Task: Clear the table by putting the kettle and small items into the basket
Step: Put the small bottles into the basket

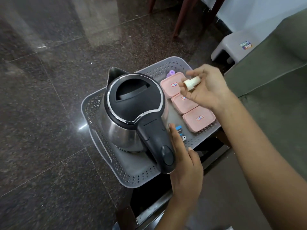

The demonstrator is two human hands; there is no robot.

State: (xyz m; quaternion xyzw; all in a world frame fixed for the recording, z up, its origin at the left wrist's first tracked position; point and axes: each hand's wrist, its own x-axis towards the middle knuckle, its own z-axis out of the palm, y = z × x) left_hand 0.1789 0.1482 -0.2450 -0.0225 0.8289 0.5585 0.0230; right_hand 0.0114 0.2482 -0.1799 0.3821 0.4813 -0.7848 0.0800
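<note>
Kettle [132, 103] sits in the basket [142, 178]; my right hand [206, 90] pinches a white roll [190, 83] in its fingers above 3 pink boxes [198, 120], my left hand [186, 166] rests straight fingers against the handle [156, 143], and next the roll needs lowering into a free gap.

Two bare forearms and hands
Left hand [186, 171] enters from 6 o'clock, right hand [206, 90] from 4 o'clock; nails short, plain.

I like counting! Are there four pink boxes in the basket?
No, only three pink boxes lie in a row in the grey basket, beside the kettle.
</note>
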